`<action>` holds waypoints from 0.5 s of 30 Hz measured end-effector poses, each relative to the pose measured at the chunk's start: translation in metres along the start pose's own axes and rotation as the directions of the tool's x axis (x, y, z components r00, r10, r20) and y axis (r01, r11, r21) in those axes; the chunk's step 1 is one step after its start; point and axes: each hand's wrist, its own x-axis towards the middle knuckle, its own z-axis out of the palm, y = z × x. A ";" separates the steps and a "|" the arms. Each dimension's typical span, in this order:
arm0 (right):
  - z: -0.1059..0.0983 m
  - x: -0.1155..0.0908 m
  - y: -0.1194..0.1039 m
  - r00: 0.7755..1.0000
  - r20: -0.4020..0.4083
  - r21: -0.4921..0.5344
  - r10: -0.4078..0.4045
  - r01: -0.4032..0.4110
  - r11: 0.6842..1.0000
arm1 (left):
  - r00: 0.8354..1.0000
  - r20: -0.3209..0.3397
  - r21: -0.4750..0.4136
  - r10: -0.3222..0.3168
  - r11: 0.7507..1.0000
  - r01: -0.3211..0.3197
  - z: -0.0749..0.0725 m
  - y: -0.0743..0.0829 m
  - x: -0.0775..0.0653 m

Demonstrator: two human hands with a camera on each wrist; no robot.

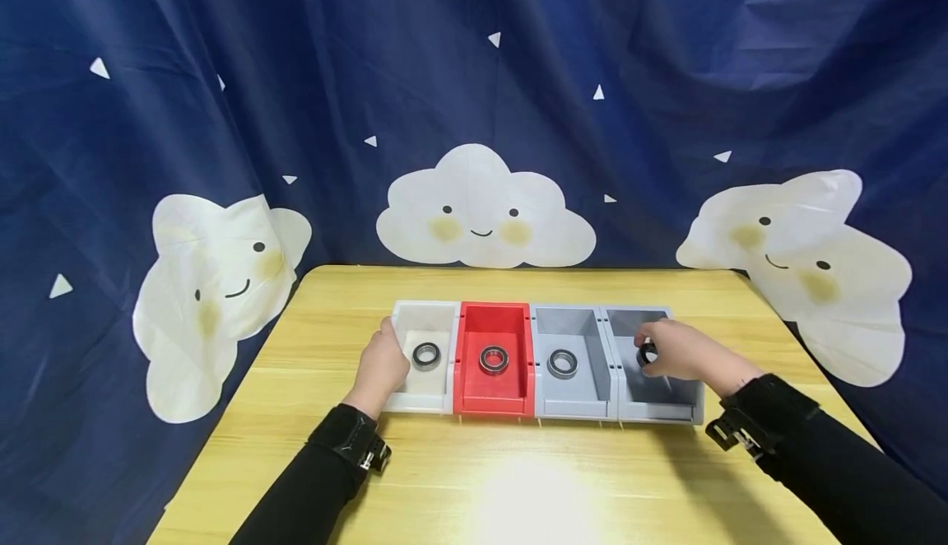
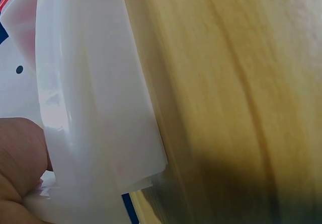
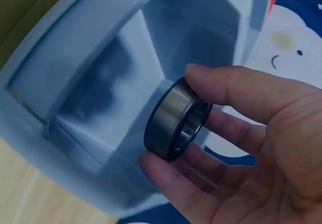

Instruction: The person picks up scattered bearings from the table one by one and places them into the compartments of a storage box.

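At the left end of a joined row of bins, my left hand [image 1: 383,361] grips the side wall of the white bin [image 1: 418,402]. The left wrist view shows the thumb side against that wall; the other fingers are mostly hidden. My right hand [image 1: 677,350] pinches a bearing [image 3: 171,116] between thumb and fingertips, tilted at the opening of the rightmost grey bin [image 1: 659,412]. A single bearing [image 1: 437,356] lies flat in the white bin. Another bearing [image 1: 504,361] lies in the red bin [image 1: 492,405], and one more bearing [image 1: 573,364] in the other grey bin [image 1: 573,408].
The bins stand side by side on a light wooden table [image 1: 533,463]. Behind it hangs a dark blue curtain [image 1: 474,76] with white clouds and triangles. Low walls divide the row, and each front edge is lower than the sides.
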 end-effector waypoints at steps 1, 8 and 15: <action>0.002 0.002 0.001 1.000 -0.001 0.007 0.006 -0.006 1.000 | 1.000 -0.002 -0.001 0.003 1.000 -0.003 0.000 0.000 0.000; 0.017 0.013 0.004 0.999 -0.005 0.035 0.040 -0.040 0.999 | 1.000 -0.005 0.005 -0.001 1.000 0.001 0.001 0.000 0.000; 0.031 0.021 0.008 0.998 0.015 0.060 0.066 -0.067 0.996 | 1.000 -0.005 -0.001 -0.006 1.000 0.006 0.001 0.000 0.000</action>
